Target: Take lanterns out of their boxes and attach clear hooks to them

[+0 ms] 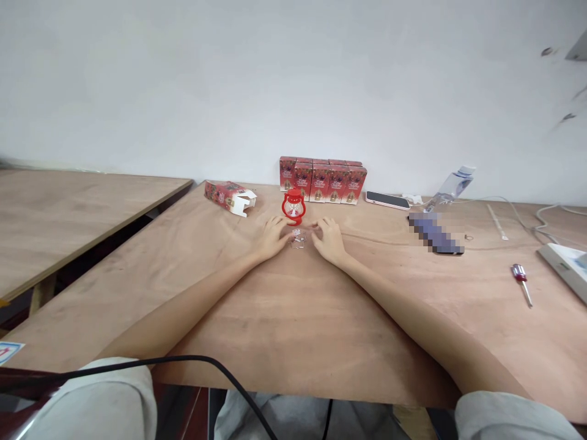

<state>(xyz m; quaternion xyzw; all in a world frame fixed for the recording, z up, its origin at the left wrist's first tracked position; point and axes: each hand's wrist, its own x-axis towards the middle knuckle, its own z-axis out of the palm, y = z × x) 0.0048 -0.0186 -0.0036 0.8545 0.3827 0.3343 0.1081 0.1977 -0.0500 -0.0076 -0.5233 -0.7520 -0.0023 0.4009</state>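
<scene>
While both hands lie flat and loosely open, holding nothing, the left hand (271, 237) and right hand (329, 239) flank tiny clear parts (298, 239) on the bench (284, 318). A careless sweep could scatter them or tip the red lantern (293, 206) at twelve o'clock.

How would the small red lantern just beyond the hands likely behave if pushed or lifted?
The red lantern looks like a small plastic toy, so it is probably light. Standing upright on a narrow base on the table, taller than wide, it may tip if nudged high. Its clear globe looks thin and could be fragile. The left hand and right hand lie flat nearby, not touching it.
</scene>
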